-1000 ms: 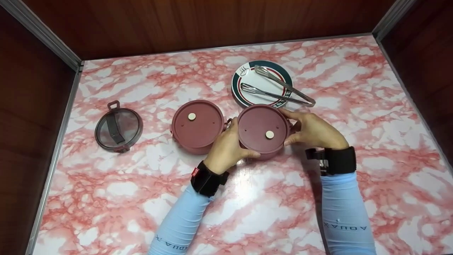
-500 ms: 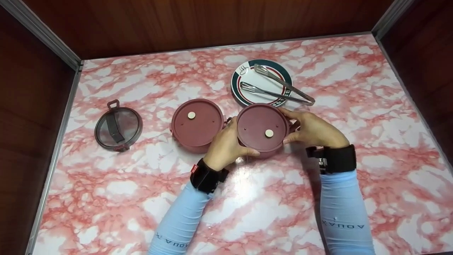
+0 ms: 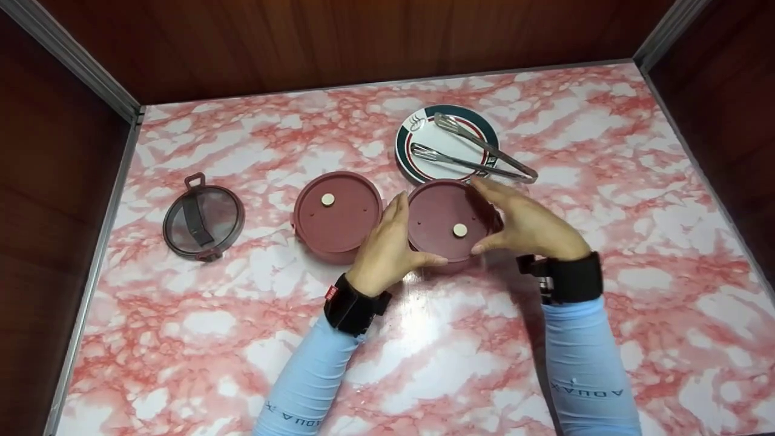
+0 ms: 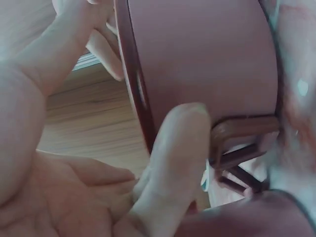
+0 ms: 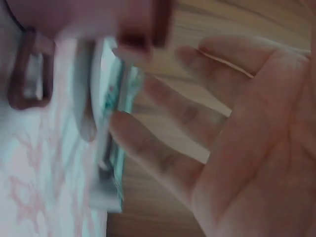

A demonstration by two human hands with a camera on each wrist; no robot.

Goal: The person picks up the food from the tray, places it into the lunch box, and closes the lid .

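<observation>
In the head view, two round dusty-red pots stand side by side, each with a flat red lid and a cream knob. My left hand [image 3: 384,251] lies between the left pot [image 3: 336,224] and the right pot [image 3: 439,209], fingers extended and thumb across the right pot's front. Its fingertips overlap the right pot's side in the left wrist view, where a loop handle [image 4: 247,136] shows; I cannot tell whether they touch. At the right pot's other side, my right hand [image 3: 527,221] arches over the rim. Its spread fingers hold nothing in the right wrist view.
Behind the right pot sits a white plate [image 3: 424,163] with a green and red border. Metal tongs [image 3: 469,162] lie across it, their bent end past the rim. A round glass lid [image 3: 221,215] with a dark strap lies at far left. Wooden panels [image 3: 387,42] enclose the table.
My right hand has let go of the right pot's handle side and raised slightly, its fingers now spread. My left hand has loosened, its fingers straighter. Both pots have stayed in place.
</observation>
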